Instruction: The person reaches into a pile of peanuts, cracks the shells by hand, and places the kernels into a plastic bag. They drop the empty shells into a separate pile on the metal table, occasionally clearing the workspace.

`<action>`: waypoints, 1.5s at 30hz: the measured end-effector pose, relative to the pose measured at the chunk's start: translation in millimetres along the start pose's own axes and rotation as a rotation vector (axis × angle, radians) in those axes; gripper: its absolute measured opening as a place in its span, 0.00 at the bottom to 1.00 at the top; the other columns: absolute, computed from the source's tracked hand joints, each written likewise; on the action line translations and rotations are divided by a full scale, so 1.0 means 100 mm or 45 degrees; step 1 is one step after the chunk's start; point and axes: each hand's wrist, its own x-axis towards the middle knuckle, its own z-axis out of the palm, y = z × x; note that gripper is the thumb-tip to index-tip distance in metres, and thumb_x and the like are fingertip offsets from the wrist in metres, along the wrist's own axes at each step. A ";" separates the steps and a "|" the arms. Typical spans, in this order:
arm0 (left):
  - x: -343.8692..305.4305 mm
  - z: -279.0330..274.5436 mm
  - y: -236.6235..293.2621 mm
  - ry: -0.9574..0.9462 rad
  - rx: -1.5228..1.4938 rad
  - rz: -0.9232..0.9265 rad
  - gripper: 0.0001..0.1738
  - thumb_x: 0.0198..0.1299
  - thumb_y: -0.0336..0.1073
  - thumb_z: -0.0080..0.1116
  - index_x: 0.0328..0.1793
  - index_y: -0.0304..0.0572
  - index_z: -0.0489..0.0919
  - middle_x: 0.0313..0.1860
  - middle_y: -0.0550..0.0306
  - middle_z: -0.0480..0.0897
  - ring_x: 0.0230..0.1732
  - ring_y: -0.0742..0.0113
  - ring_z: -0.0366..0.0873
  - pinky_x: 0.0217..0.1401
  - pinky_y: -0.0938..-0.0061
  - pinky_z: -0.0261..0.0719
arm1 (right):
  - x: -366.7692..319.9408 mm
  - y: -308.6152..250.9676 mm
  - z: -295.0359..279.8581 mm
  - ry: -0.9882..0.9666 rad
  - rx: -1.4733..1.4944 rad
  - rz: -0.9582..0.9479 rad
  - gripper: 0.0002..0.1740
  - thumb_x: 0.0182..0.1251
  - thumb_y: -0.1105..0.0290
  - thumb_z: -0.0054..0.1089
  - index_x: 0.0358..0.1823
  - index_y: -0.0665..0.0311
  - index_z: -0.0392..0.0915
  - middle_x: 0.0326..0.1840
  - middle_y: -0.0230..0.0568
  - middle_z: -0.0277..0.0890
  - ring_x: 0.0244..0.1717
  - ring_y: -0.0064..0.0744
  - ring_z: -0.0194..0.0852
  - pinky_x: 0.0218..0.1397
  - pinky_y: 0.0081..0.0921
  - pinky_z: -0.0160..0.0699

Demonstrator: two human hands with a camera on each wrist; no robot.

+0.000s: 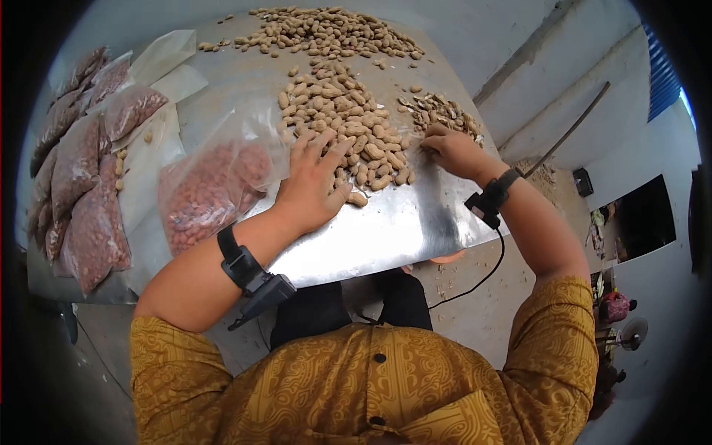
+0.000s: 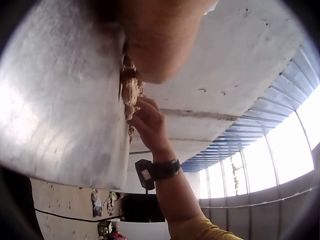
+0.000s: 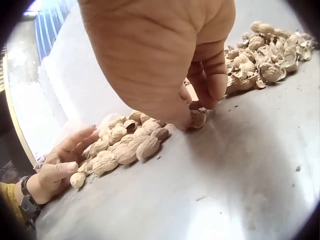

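Observation:
My left hand (image 1: pixel 314 182) rests with fingers spread against the near left side of a pile of unshelled peanuts (image 1: pixel 337 104). Between it and a clear plastic bag of red peanut kernels (image 1: pixel 211 193) there is little space. Across the pile, my right hand (image 1: pixel 460 153) is low over the metal tabletop, beside a heap of broken peanut shells (image 1: pixel 445 113). In the right wrist view its thumb and fingers pinch a peanut shell (image 3: pixel 198 119) close to the metal; the fingers partly hide it.
Several filled bags of kernels (image 1: pixel 80 174) lie at the table's left end. More unshelled peanuts (image 1: pixel 334 31) are spread at the far side. A wall (image 1: pixel 519 67) borders the table at the back right, and a thin stick (image 1: pixel 567 130) leans nearby.

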 end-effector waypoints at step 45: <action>0.42 0.04 -0.22 0.142 0.000 -0.314 0.47 0.50 0.60 0.59 0.72 0.45 0.59 0.69 0.27 0.54 0.71 0.36 0.49 0.72 0.53 0.48 | 0.34 -0.54 -0.17 -0.065 0.537 0.374 0.21 0.45 0.75 0.55 0.45 0.72 0.74 0.42 0.55 0.78 0.44 0.47 0.78 0.45 0.33 0.77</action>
